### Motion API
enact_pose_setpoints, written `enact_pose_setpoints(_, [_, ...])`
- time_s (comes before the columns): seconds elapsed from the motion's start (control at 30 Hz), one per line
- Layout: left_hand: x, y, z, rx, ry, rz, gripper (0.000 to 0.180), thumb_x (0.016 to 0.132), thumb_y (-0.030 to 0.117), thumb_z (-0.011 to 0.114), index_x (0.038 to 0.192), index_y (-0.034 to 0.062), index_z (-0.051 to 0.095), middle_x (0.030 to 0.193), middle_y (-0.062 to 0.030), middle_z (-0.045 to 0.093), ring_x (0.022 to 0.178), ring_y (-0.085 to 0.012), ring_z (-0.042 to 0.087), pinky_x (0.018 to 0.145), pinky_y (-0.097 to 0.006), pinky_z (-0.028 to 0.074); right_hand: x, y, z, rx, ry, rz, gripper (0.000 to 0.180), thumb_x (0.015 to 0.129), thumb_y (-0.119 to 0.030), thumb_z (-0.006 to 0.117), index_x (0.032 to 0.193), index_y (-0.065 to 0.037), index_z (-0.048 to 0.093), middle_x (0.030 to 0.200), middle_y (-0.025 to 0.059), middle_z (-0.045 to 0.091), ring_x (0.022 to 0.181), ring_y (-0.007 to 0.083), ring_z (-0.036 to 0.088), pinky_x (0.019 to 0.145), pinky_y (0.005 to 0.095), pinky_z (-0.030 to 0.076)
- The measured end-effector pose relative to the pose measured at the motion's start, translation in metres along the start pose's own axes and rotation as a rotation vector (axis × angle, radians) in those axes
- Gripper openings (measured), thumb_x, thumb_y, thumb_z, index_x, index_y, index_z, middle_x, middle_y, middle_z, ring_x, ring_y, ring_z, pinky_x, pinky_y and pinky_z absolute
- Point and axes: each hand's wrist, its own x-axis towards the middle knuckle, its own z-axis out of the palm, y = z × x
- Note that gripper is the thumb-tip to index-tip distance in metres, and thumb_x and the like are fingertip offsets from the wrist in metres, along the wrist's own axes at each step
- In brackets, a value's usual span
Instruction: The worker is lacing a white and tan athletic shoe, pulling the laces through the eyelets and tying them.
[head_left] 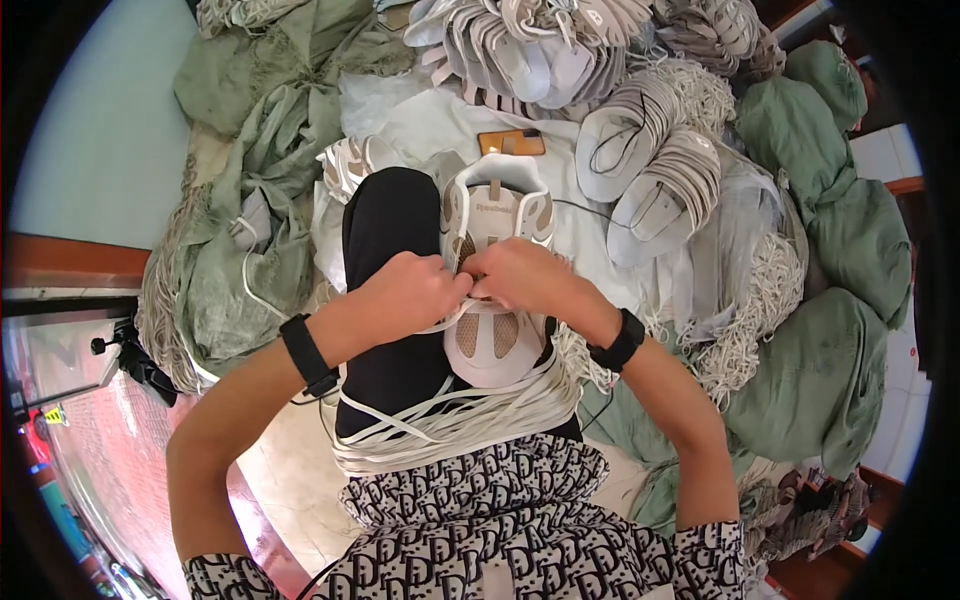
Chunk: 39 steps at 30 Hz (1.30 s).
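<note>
Shoe [490, 225], off-white with tan mesh, one: right of the black-trousered left leg [392, 225], apparently propped for steadiness. Left hand [415, 290] and right hand [525, 275]: fingertips pinched narrow at its instep, seemingly gripping one off-white lace [441, 326]. Flat off-white laces [480, 417], uncountable bundle: near side, presumably for reach. Black wristbands [307, 353], two. Orange-backed phone [512, 143], one: far side.

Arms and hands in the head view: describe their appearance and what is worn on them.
The left hand and right hand are bare, without gloves. Each wrist wears a broad black band: the left band and right band. The short sleeves are pale with a dense black lettered pattern, leaving the forearms uncovered.
</note>
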Motion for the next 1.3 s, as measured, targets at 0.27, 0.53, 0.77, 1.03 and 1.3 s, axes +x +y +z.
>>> enact_pose_setpoints(0.27, [-0.023, -0.004, -0.020, -0.100, 0.100, 0.015, 0.014, 0.070, 0.015, 0.062, 0.070, 0.0079, 0.050, 0.062, -0.0059, 0.046, 0.060, -0.0210, 0.050, 0.051, -0.032, 0.042, 0.006, 0.007, -0.011, 0.077, -0.194, -0.030, 0.009, 0.063, -0.014, 0.059, 0.067, -0.009, 0.064, 0.051, 0.0077, 0.056, 0.051, 0.0252, 0.057, 0.049, 0.0365, 0.042])
enact_pose_setpoints(0.53, [-0.004, 0.015, -0.014, -0.255, 0.260, -0.239, 0.021, 0.071, 0.006, 0.060, 0.091, 0.0066, 0.055, 0.067, -0.0066, 0.050, 0.064, -0.0209, 0.052, 0.053, -0.033, 0.044, -0.009, 0.017, 0.004, 0.307, 0.083, -0.067, 0.010, 0.068, -0.012, 0.059, 0.071, -0.004, 0.064, 0.050, 0.0028, 0.055, 0.044, 0.0101, 0.052, 0.046, 0.0265, 0.040])
enact_pose_setpoints(0.77, [0.007, 0.018, -0.009, -0.017, 0.099, -0.130, 0.026, 0.067, 0.010, 0.060, 0.093, 0.0083, 0.055, 0.068, -0.0044, 0.054, 0.061, -0.0184, 0.054, 0.052, -0.030, 0.044, -0.016, 0.027, 0.003, 0.446, 0.218, -0.016, 0.015, 0.070, -0.015, 0.060, 0.076, -0.002, 0.066, 0.057, 0.0079, 0.060, 0.047, 0.0165, 0.057, 0.053, 0.0278, 0.045])
enact_pose_setpoints(1.03, [0.021, -0.004, -0.015, -0.081, -0.281, 0.019, 0.019, 0.069, 0.020, 0.063, 0.082, 0.0085, 0.056, 0.055, -0.0039, 0.052, 0.056, -0.0220, 0.057, 0.049, -0.034, 0.044, -0.003, 0.031, 0.008, 0.178, 0.140, -0.194, 0.015, 0.065, -0.014, 0.059, 0.074, -0.003, 0.066, 0.052, 0.0074, 0.055, 0.046, 0.0181, 0.053, 0.047, 0.0302, 0.041])
enact_pose_setpoints(1.3, [0.013, -0.005, -0.017, -0.019, -0.220, 0.144, 0.020, 0.071, 0.023, 0.062, 0.079, 0.0061, 0.054, 0.056, -0.0050, 0.050, 0.056, -0.0212, 0.054, 0.051, -0.034, 0.043, 0.013, 0.012, 0.006, -0.049, -0.028, -0.154, 0.008, 0.060, -0.012, 0.057, 0.061, -0.005, 0.060, 0.045, 0.0091, 0.051, 0.047, 0.0253, 0.054, 0.046, 0.0367, 0.040])
